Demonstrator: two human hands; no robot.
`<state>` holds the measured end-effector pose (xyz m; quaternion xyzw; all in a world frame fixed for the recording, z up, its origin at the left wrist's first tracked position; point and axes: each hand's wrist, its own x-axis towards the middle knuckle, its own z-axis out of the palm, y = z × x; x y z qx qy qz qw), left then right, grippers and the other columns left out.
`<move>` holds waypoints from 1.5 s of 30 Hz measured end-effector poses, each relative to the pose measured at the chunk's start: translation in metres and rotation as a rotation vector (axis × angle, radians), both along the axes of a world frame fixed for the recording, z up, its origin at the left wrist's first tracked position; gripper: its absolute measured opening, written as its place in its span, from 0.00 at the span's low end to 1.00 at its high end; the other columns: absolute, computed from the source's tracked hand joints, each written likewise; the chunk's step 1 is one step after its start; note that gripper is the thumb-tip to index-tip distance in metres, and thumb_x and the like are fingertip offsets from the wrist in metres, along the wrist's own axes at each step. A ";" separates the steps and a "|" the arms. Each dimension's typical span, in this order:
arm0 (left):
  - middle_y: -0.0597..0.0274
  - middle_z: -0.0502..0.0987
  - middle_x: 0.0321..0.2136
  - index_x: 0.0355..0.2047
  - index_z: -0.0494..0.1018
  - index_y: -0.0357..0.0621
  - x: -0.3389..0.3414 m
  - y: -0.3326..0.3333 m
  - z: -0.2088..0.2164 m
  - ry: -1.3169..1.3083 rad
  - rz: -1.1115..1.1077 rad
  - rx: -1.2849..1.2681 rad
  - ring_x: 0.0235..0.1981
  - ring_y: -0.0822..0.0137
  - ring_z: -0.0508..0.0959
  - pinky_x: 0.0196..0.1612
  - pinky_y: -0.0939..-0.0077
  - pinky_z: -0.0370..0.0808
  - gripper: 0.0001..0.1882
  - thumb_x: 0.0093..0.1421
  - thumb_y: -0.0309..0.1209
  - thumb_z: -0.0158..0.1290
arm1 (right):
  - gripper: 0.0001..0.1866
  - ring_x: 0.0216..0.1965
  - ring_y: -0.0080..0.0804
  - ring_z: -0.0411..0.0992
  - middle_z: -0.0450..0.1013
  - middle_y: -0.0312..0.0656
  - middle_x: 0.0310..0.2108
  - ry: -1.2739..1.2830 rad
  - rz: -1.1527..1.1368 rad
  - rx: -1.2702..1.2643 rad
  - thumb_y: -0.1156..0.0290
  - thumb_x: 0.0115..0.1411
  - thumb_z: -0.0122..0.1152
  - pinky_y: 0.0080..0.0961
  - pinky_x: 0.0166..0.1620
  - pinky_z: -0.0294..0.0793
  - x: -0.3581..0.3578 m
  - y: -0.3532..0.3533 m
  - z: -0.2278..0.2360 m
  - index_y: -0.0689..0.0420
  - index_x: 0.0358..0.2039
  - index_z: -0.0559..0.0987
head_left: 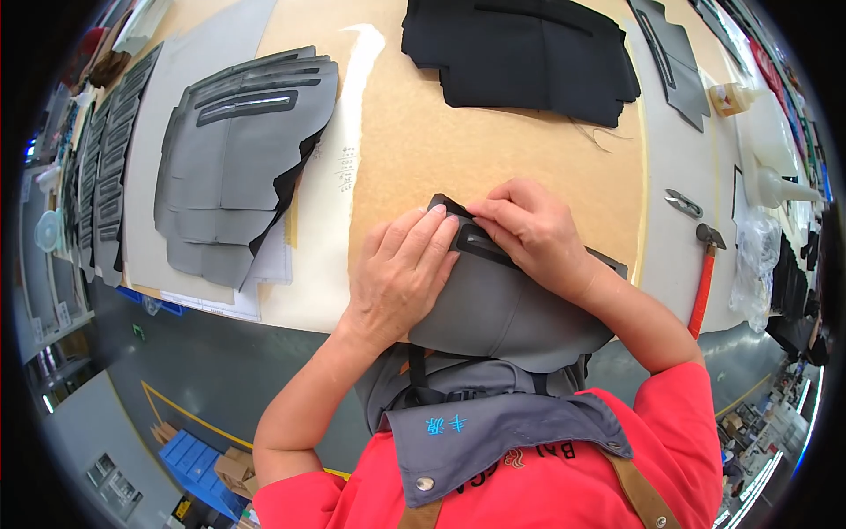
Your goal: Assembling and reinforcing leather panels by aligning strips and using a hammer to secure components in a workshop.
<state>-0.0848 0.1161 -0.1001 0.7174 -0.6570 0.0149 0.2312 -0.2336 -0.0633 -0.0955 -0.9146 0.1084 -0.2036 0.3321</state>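
Note:
A grey fabric panel with a black-edged slot lies at the table's front edge, its near part hanging toward my apron. My left hand rests flat on its left end, fingers stretched toward the black corner. My right hand pinches the panel's dark upper edge between thumb and fingers, close to the left fingertips. Part of the slot is hidden under the right hand. To the left lies a stack of similar grey panels, and a pile of black panels sits at the far side.
On the right are small thread snips, a hammer with a red handle, a white squeeze bottle and a clear plastic bag. Another grey panel lies at the far right. Blue crates stand on the floor at lower left.

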 end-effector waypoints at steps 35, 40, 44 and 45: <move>0.52 0.75 0.52 0.60 0.75 0.40 0.004 -0.014 0.019 0.123 0.080 0.064 0.53 0.52 0.75 0.58 0.59 0.71 0.27 0.59 0.17 0.55 | 0.19 0.40 0.40 0.75 0.77 0.39 0.39 0.010 0.078 -0.289 0.78 0.56 0.65 0.31 0.45 0.79 -0.007 -0.007 -0.002 0.58 0.49 0.86; 0.53 0.74 0.53 0.61 0.74 0.41 0.000 -0.008 0.016 -0.040 0.066 0.157 0.55 0.52 0.74 0.59 0.58 0.72 0.31 0.55 0.18 0.56 | 0.21 0.42 0.39 0.75 0.77 0.38 0.42 0.016 0.067 -0.315 0.77 0.54 0.63 0.32 0.47 0.79 -0.009 -0.003 -0.004 0.58 0.50 0.85; 0.52 0.73 0.56 0.61 0.75 0.42 -0.005 -0.007 0.016 -0.079 0.048 0.086 0.58 0.52 0.74 0.60 0.58 0.72 0.31 0.55 0.17 0.55 | 0.21 0.43 0.40 0.75 0.77 0.39 0.42 0.017 0.096 -0.226 0.77 0.57 0.61 0.33 0.48 0.79 -0.019 -0.006 -0.006 0.59 0.52 0.83; 0.52 0.73 0.57 0.61 0.75 0.42 -0.007 -0.007 0.015 -0.040 0.055 0.107 0.60 0.52 0.73 0.61 0.58 0.72 0.30 0.55 0.16 0.54 | 0.21 0.43 0.40 0.75 0.77 0.39 0.42 0.023 0.092 -0.227 0.77 0.57 0.61 0.33 0.48 0.79 -0.020 -0.007 -0.005 0.59 0.52 0.83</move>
